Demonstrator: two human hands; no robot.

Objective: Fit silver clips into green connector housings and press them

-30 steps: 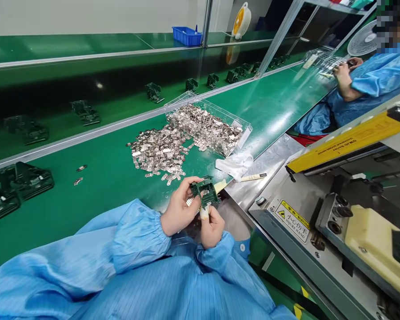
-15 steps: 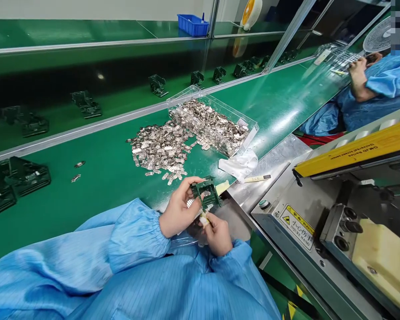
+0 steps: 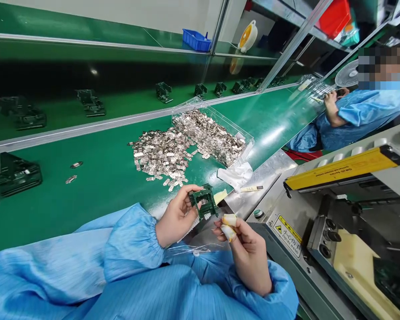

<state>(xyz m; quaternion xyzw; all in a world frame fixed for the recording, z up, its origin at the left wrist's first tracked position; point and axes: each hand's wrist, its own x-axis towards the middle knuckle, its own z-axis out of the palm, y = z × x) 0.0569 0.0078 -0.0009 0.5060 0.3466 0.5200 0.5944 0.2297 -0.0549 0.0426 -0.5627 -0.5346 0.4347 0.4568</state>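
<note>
A dark green plastic frame (image 3: 205, 201) with a square opening is gripped by my left hand (image 3: 176, 218), thumb in front and fingers behind. To its lower right, apart from it, is my right hand (image 3: 248, 249). White, yellow-stained wraps cover the right thumb and index finger, whose tips are drawn close together; anything between them is too small or hidden to make out. Beyond the frame lies a heap of small silvery metal pieces (image 3: 162, 153) on the green table (image 3: 100, 186). More of them fill a clear plastic box (image 3: 216, 133).
A white cloth (image 3: 235, 175) and a pale, flat strip (image 3: 251, 189) lie by the metal plate at right. A machine with a yellow bar (image 3: 342, 169) stands close on the right. More green frames (image 3: 18, 173) sit at far left. A co-worker (image 3: 353, 109) works farther along.
My right hand has come away from the green frame, moving right and turning. The frame stays in my left hand, slightly lower. The camera view has shifted.
</note>
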